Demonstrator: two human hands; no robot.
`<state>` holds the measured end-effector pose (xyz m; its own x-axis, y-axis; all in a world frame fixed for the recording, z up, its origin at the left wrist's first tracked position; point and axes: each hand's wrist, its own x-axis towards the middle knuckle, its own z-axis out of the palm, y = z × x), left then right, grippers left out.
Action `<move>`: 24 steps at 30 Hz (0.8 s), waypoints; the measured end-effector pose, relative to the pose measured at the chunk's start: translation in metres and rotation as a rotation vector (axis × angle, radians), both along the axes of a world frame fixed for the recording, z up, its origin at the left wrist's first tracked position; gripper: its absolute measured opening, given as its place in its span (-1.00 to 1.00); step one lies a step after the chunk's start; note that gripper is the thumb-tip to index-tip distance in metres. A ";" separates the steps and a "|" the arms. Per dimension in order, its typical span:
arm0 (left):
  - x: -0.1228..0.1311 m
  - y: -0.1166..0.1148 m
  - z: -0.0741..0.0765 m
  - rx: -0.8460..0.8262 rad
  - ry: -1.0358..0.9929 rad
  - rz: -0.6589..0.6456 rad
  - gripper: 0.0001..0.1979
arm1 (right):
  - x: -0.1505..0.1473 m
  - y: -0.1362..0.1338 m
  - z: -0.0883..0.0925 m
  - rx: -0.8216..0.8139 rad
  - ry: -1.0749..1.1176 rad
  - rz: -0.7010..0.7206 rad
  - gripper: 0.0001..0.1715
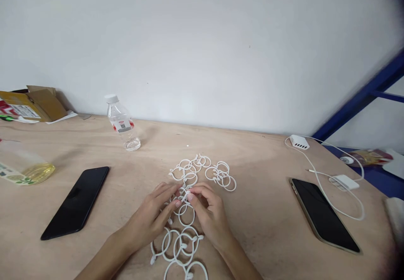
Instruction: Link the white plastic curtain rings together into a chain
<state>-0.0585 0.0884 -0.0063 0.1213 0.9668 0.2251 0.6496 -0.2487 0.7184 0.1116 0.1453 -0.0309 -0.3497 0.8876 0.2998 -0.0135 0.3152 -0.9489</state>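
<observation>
White plastic curtain rings with small eyelets lie in a loose, overlapping trail down the middle of the table, with a near group point(183, 246) and a far group point(191, 168). Between them, my left hand point(153, 215) and my right hand point(210, 212) meet over the trail. The fingers and thumb of each are closed on a white curtain ring point(186, 196) at its eyelet end. My fingertips cover part of it, and other rings beneath are partly hidden. A small cluster of rings point(222, 175) lies beyond my right hand.
On the left are a black phone point(75, 202), a bottle of yellow liquid point(27, 166), a water bottle point(123, 124) and an opened cardboard box point(44, 103). To the right lie a cased phone point(323, 215), a white charger point(299, 142) and cables. A white wall point(202, 61) stands behind.
</observation>
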 end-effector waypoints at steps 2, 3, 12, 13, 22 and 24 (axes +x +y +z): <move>-0.001 0.000 -0.002 0.026 0.050 -0.017 -0.65 | 0.000 0.000 0.001 -0.006 0.001 0.005 -0.87; -0.002 0.000 -0.003 0.034 0.065 -0.021 -0.66 | 0.000 0.000 0.002 -0.008 -0.002 0.012 -0.86; -0.006 0.002 -0.007 -0.002 -0.037 0.022 -0.68 | 0.001 0.004 -0.006 0.087 -0.149 -0.282 -0.78; -0.008 0.003 -0.007 -0.014 -0.047 0.023 -0.68 | 0.000 0.005 -0.008 0.103 -0.212 -0.348 -0.83; -0.008 0.005 -0.007 0.001 0.004 -0.033 -0.75 | -0.003 0.006 -0.012 0.229 -0.578 -0.359 -0.78; -0.007 0.005 -0.007 0.016 0.017 -0.046 -0.76 | -0.003 0.006 -0.012 0.218 -0.578 -0.364 -0.77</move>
<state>-0.0653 0.0931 -0.0132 0.1697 0.9563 0.2380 0.6493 -0.2902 0.7030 0.1087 0.1509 -0.0426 -0.1989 0.9192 0.3400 0.6142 0.3872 -0.6876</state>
